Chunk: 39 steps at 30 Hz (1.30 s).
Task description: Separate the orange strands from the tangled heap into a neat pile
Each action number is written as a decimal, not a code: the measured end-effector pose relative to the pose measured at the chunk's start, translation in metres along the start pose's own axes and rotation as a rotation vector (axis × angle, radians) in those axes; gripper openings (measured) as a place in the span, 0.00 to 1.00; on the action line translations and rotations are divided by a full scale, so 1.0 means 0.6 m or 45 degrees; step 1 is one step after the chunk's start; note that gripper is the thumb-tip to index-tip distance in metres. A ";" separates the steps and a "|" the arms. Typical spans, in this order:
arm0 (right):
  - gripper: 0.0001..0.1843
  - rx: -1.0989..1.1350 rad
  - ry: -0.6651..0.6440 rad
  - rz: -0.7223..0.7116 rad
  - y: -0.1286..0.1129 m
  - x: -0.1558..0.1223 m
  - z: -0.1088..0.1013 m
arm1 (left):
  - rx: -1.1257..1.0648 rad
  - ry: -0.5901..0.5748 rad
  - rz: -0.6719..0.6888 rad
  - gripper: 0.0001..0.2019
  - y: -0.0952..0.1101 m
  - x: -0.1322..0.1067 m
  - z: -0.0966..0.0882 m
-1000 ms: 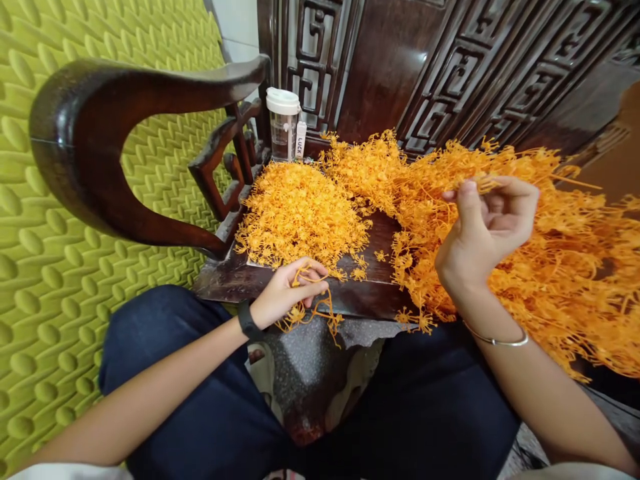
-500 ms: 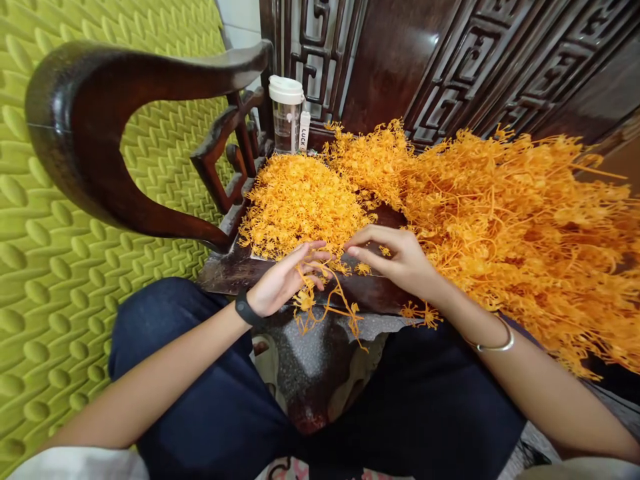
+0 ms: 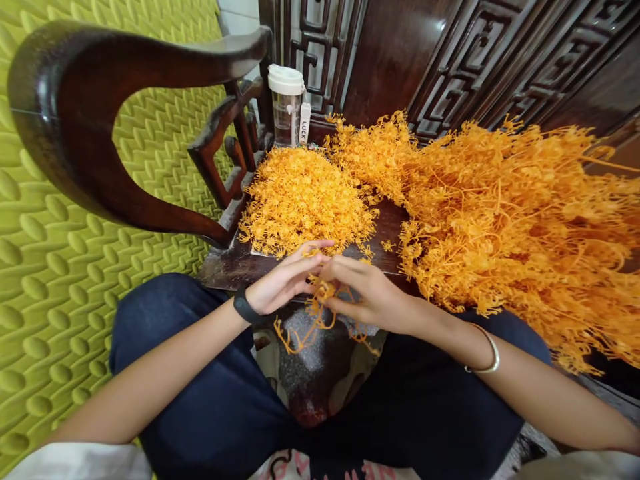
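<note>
An orange artificial-flower sprig (image 3: 316,320) with thin curling stems dangles between my two hands, over the gap between my knees. My left hand (image 3: 280,283), with a black band at the wrist, has its fingers curled around the sprig's upper part. From the right, my right hand (image 3: 373,293) meets it, fingers bent in and pinching at the same sprig; the fingertips overlap and partly hide the grip. Just beyond the hands lies a mound of small loose orange blossoms (image 3: 305,200) on the dark wooden seat (image 3: 225,267).
A big heap of branching orange sprigs (image 3: 505,227) spreads over the seat's right side and past its edge. A clear cup with a white lid (image 3: 287,100) stands behind the mound. The curved wooden armrest (image 3: 65,127) rises at the left, before a green textured wall (image 3: 30,293).
My right hand has moved left and down from the edge of the blossom mound to the sprig at my left hand. The dangling stems have shifted left.
</note>
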State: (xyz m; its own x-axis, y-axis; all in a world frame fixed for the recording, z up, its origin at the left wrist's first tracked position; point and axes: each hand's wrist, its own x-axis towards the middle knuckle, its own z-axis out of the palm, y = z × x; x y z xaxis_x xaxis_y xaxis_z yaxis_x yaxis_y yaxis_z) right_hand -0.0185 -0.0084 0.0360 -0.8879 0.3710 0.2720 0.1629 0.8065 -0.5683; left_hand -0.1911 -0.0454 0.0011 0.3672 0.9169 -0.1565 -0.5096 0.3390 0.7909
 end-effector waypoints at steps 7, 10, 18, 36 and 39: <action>0.13 0.531 0.143 0.393 -0.009 0.002 -0.025 | 0.140 -0.117 -0.016 0.18 -0.001 -0.003 -0.011; 0.13 0.634 0.134 0.459 -0.008 0.002 -0.028 | 0.188 -0.131 -0.065 0.18 -0.002 -0.002 -0.013; 0.20 0.501 -0.034 0.459 0.006 0.000 -0.027 | 0.403 -0.121 -0.006 0.13 0.002 0.001 -0.014; 0.21 0.337 0.208 0.597 0.012 0.004 -0.062 | 0.640 -0.210 0.034 0.19 0.000 -0.001 0.018; 0.22 0.328 0.318 0.622 0.009 0.005 -0.060 | 0.600 -0.172 0.048 0.17 0.000 0.001 0.020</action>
State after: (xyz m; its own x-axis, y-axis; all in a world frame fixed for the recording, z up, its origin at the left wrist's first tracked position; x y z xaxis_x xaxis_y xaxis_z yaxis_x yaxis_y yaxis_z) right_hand -0.0046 0.0137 0.0617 -0.6039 0.7922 0.0883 0.3891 0.3896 -0.8347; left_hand -0.1817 -0.0470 0.0081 0.4686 0.8807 -0.0689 -0.1282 0.1450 0.9811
